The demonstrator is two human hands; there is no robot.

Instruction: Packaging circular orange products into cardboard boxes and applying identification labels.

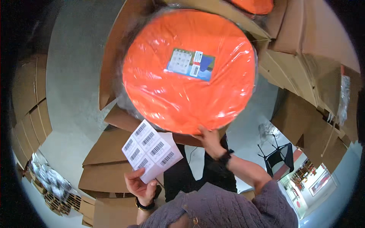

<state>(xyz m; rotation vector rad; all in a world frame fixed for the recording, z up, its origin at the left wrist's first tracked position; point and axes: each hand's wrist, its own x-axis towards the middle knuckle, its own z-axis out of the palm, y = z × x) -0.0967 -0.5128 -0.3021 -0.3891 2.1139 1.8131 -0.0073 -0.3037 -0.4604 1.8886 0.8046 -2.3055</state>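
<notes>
A large round orange item (190,102), wrapped in clear plastic, lies over an open cardboard box in front of me. On its top is a printed insert card (180,62) with small white stickers. My right hand (210,141) grips the near edge of the orange item; part of its fingers is hidden there. Lower left, my left hand (140,186) pinches the bottom corner of white barcode label sheets (151,148). The labels face up, and another sheet shows behind the top one.
Cardboard flaps (110,152) jut out beside my left hand. Tall boxes (300,72) stand at the right, with a second orange item (254,5) at the far edge. A black stool (279,159) lies on the floor at right. Plastic-wrapped goods (49,176) sit at far left.
</notes>
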